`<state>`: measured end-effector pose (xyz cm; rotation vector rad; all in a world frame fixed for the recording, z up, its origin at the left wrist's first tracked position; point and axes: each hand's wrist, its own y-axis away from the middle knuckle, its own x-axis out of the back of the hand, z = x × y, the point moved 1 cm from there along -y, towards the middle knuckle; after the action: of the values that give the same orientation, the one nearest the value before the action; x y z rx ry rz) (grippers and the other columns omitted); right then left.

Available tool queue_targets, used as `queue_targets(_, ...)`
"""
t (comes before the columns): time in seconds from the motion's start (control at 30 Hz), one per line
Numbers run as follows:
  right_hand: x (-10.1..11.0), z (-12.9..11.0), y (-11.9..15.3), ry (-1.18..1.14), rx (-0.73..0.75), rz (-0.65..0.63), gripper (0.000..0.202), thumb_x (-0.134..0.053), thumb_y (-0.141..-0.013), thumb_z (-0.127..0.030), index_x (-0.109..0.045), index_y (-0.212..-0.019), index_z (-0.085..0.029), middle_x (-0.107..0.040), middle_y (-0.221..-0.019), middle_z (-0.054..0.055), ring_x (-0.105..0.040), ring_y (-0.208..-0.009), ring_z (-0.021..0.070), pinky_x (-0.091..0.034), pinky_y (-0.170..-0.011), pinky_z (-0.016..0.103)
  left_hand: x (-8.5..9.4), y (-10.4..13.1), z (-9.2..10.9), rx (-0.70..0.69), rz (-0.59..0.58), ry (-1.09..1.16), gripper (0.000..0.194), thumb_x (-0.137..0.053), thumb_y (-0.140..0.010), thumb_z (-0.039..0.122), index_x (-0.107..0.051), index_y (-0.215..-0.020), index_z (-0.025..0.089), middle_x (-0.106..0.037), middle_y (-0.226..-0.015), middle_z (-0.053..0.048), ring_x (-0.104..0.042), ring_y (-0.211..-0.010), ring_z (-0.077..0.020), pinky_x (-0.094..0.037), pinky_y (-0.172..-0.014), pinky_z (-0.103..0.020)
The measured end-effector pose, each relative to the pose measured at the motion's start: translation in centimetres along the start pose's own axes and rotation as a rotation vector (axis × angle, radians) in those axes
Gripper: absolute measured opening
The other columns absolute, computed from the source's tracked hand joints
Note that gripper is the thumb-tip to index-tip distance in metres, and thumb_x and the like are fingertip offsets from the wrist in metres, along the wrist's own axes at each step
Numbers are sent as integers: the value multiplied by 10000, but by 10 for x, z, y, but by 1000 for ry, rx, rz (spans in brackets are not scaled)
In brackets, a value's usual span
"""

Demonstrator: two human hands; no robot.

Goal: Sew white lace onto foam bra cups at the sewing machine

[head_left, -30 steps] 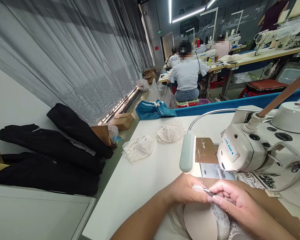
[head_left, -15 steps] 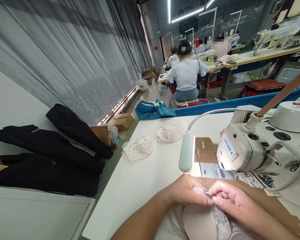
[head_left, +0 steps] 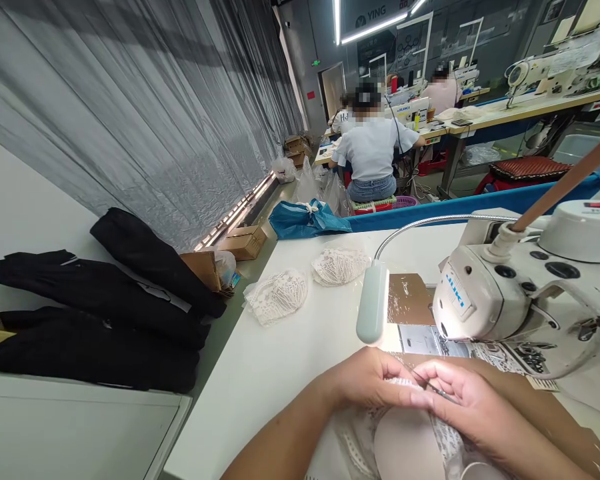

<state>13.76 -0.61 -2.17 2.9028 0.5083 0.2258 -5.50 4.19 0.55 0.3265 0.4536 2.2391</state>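
Observation:
My left hand [head_left: 380, 381] is closed in a pinch on the top edge of a white lace bra cup [head_left: 409, 440], which has a smooth beige pad inside. Opposite it, my right hand [head_left: 453, 393] is also closed at that edge, thumb tips meeting. A thin dark metal tool [head_left: 441, 392] lies within the right fingers; its kind is partly hidden. White lace [head_left: 447, 437] trails down the right side of the pad, and a scalloped lace strip [head_left: 355, 453] hangs at the left. Both hands are over the table's near side, just before the sewing machine [head_left: 475, 293].
Two white lace cups [head_left: 279, 297] lie farther back on the white table [head_left: 245, 393]. A lamp [head_left: 373, 303] on a bendable arm hangs above the hands. Black garments [head_left: 105, 320] are piled at left. Beyond a blue cloth, people [head_left: 373, 157] sit at other sewing machines.
The dark tool has shifted from between my fingertips back into my right hand. My hands have drawn closer together, and the beige pad has moved slightly right.

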Motion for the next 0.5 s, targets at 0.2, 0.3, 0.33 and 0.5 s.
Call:
queue_targets(0.2,5,10,-1,-79,-54,-26,363,-576,-837,-579,-569,-727,-232,-490,-644,-32,-474,-623,155,-406,-569,270,20,5,-6,-29,56,-102,347,-805,-687,430,-674,-828,141,-548,-684,33,-454,-621,-88,-329,-536,-186)
queue_targets(0.3,2,15,-1,-138,-61,-27,395,-560,-845,-612,-524,-744,-231,-422,-645,-46,-397,-607,135,-357,-555,260,20,4,-6,-82,96,-54,392,-820,-673,440,-676,-888,145,-564,-729,25,-467,-639,-92,-348,-557,-188)
queue_targets(0.33,1,16,0,-150,-60,-30,399,-554,-849,-616,-515,-748,-233,-416,-648,-47,-383,-604,132,-349,-553,260,18,3,-6,-103,97,-56,406,-830,-659,432,-681,-910,150,-580,-761,18,-481,-660,-99,-362,-574,-191)
queue_targets(0.5,5,13,0,-40,9,2,365,-556,-861,-597,-553,-779,-241,-467,-706,-25,-432,-677,159,-388,-604,267,8,-3,-9,-79,137,-63,397,-806,-673,455,-728,-915,150,-657,-849,-35,-571,-791,-169,-426,-673,-243)
